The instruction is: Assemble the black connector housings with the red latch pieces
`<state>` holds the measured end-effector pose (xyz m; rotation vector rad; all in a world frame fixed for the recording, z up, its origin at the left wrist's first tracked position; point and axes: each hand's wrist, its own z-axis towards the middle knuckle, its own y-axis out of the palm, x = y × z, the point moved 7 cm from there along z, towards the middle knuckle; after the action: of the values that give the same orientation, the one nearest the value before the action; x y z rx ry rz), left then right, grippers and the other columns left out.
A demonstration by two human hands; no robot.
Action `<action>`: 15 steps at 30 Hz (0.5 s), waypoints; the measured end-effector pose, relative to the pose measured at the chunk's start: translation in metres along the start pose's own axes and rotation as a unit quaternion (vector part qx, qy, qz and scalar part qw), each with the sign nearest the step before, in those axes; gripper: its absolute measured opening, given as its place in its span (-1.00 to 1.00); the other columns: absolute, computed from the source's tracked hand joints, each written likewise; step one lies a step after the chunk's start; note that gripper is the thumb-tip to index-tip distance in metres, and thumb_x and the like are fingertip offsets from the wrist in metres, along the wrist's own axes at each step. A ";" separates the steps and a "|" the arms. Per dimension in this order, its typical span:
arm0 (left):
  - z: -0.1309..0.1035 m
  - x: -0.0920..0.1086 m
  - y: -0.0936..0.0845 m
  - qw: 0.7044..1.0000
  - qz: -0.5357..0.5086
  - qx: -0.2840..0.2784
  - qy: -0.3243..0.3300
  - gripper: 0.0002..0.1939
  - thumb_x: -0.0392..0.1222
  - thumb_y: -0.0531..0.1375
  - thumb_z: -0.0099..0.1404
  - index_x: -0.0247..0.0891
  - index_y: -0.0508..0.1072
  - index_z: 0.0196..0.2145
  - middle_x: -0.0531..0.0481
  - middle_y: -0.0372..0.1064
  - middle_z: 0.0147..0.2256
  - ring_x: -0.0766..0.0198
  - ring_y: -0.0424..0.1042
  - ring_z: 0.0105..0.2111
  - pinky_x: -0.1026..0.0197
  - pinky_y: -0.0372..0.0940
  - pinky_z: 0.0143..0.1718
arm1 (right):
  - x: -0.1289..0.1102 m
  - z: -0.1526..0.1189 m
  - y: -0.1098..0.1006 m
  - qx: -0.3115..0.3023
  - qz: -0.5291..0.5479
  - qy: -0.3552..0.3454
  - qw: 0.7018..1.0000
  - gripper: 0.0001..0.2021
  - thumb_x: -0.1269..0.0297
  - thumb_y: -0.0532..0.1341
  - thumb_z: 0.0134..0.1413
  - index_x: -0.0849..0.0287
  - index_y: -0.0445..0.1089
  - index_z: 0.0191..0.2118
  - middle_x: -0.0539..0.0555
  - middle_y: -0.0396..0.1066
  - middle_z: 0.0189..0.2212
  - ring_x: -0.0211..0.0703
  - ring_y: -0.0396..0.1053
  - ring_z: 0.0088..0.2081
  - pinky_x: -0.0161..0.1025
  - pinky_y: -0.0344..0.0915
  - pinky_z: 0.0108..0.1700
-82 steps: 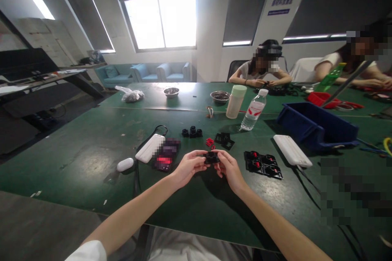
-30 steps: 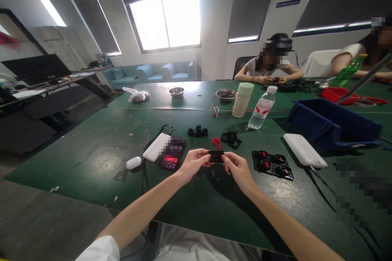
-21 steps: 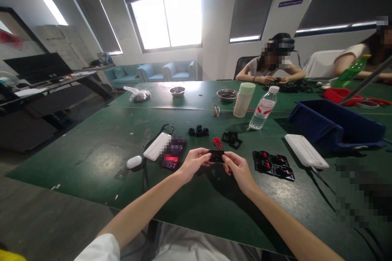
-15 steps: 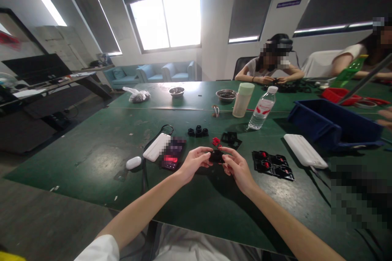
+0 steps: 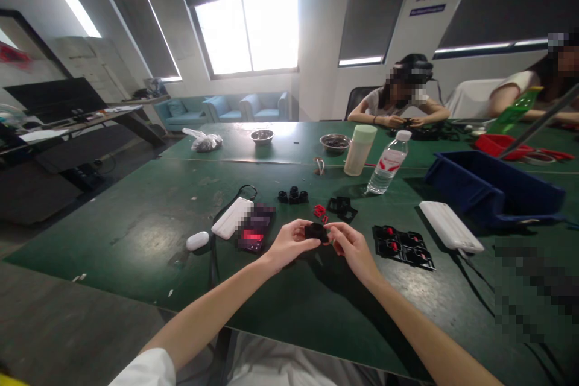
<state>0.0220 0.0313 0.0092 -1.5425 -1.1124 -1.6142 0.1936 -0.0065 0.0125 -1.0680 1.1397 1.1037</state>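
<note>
Just above the green table, my left hand (image 5: 289,242) grips a small black plastic part (image 5: 316,231) between thumb and fingers. From the other side, my right hand (image 5: 349,246) has its fingertips pinched at the part's right edge; whether they grip it or a smaller piece there is too small to tell. Beyond my hands lie small red pieces (image 5: 319,211) and flat black frames (image 5: 342,208). A cluster of round black parts (image 5: 293,195) sits farther left. To the right of my right hand, black assemblies with red bits (image 5: 402,246) are laid in a block.
A phone (image 5: 257,228), a white power bank (image 5: 232,218) and a white earbud case (image 5: 198,241) lie on the left. A water bottle (image 5: 389,163), a green-lidded cup (image 5: 360,151), a blue bin (image 5: 493,190) and another white power bank (image 5: 451,227) stand or lie right. A person sits across the table.
The black part has turned in my fingers and shifted slightly left. My left thumb now lies along its lower edge, and my right fingers have drawn together at its right side.
</note>
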 end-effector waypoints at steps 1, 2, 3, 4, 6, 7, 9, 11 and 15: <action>0.000 0.001 -0.002 1.000 -0.002 0.012 -0.003 -0.45 -0.11 0.55 0.05 -0.32 0.55 -0.04 -0.11 0.59 -0.23 0.23 0.55 -0.29 0.26 0.37 -0.28 | -0.003 0.002 -0.006 0.015 -0.044 -0.022 0.999 -0.57 -0.16 0.24 0.23 0.13 0.54 -0.14 0.02 0.46 -0.49 -0.17 0.26 -0.52 -0.23 0.16 -0.45; 0.000 0.002 -0.004 1.000 -0.005 0.024 -0.005 -0.47 -0.11 0.54 0.07 -0.32 0.54 -0.04 -0.08 0.58 -0.25 0.26 0.53 -0.32 0.28 0.35 -0.32 | -0.005 0.005 -0.012 0.032 -0.096 -0.045 0.994 -0.59 -0.14 0.20 0.27 0.11 0.54 -0.13 0.04 0.49 -0.45 -0.15 0.29 -0.50 -0.21 0.20 -0.42; 0.000 0.003 -0.006 0.999 -0.009 0.035 -0.008 -0.48 -0.11 0.53 0.09 -0.32 0.54 -0.04 -0.06 0.57 -0.27 0.29 0.52 -0.35 0.30 0.33 -0.36 | -0.006 0.007 -0.017 0.045 -0.154 -0.067 0.985 -0.62 -0.10 0.18 0.29 0.10 0.55 -0.11 0.06 0.51 -0.42 -0.13 0.31 -0.49 -0.18 0.23 -0.38; 0.000 0.004 -0.008 0.999 -0.015 0.046 -0.011 -0.50 -0.11 0.52 0.10 -0.31 0.54 -0.04 -0.04 0.56 -0.29 0.32 0.50 -0.37 0.31 0.31 -0.38 | -0.006 0.010 -0.020 0.051 -0.215 -0.084 0.972 -0.66 -0.03 0.18 0.31 0.09 0.55 -0.08 0.07 0.53 -0.39 -0.11 0.32 -0.47 -0.16 0.25 -0.34; 0.000 0.005 -0.011 0.998 -0.028 0.062 -0.017 -0.51 -0.12 0.51 0.10 -0.31 0.54 -0.05 -0.02 0.54 -0.30 0.36 0.48 -0.41 0.32 0.29 -0.40 | -0.002 0.015 -0.020 0.042 -0.330 -0.102 0.937 -0.69 0.09 0.16 0.32 0.07 0.55 0.01 0.10 0.56 -0.27 -0.09 0.37 -0.44 -0.14 0.27 -0.29; 0.001 0.004 -0.012 0.997 -0.033 0.068 -0.021 -0.51 -0.13 0.51 0.09 -0.31 0.54 -0.06 -0.01 0.54 -0.31 0.37 0.47 -0.42 0.33 0.28 -0.41 | 0.000 0.017 -0.017 0.032 -0.381 -0.103 0.918 -0.67 0.14 0.14 0.33 0.06 0.53 0.07 0.12 0.56 -0.20 -0.08 0.41 -0.41 -0.15 0.27 -0.29; 0.002 0.003 -0.013 0.996 -0.036 0.074 -0.025 -0.51 -0.13 0.52 0.08 -0.31 0.54 -0.07 -0.01 0.53 -0.31 0.38 0.47 -0.43 0.33 0.28 -0.42 | 0.003 0.021 -0.010 0.007 -0.470 -0.097 0.877 -0.62 0.18 0.10 0.38 0.01 0.46 0.21 0.15 0.54 -0.07 -0.04 0.48 -0.33 -0.18 0.22 -0.33; 0.003 0.001 -0.014 0.996 -0.034 0.076 -0.024 -0.51 -0.13 0.52 0.08 -0.32 0.54 -0.07 -0.01 0.53 -0.31 0.37 0.46 -0.42 0.33 0.28 -0.42 | 0.005 0.025 -0.002 -0.015 -0.542 -0.085 0.836 -0.57 0.16 0.07 0.45 -0.02 0.36 0.32 0.17 0.51 -0.01 -0.01 0.52 -0.29 -0.21 0.15 -0.37; 0.006 -0.002 -0.016 0.997 -0.022 0.077 -0.015 -0.50 -0.17 0.50 0.09 -0.31 0.51 -0.04 -0.01 0.53 -0.31 0.36 0.47 -0.40 0.34 0.27 -0.42 | 0.005 0.030 0.006 -0.024 -0.608 -0.051 0.792 -0.61 0.08 0.03 0.50 0.01 0.39 0.26 0.18 0.50 -0.01 -0.01 0.55 -0.30 -0.21 0.10 -0.37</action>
<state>0.0106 0.0432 0.0046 -1.4539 -1.2651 -1.5010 0.1916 0.0245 0.0108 -1.4105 0.1473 0.1267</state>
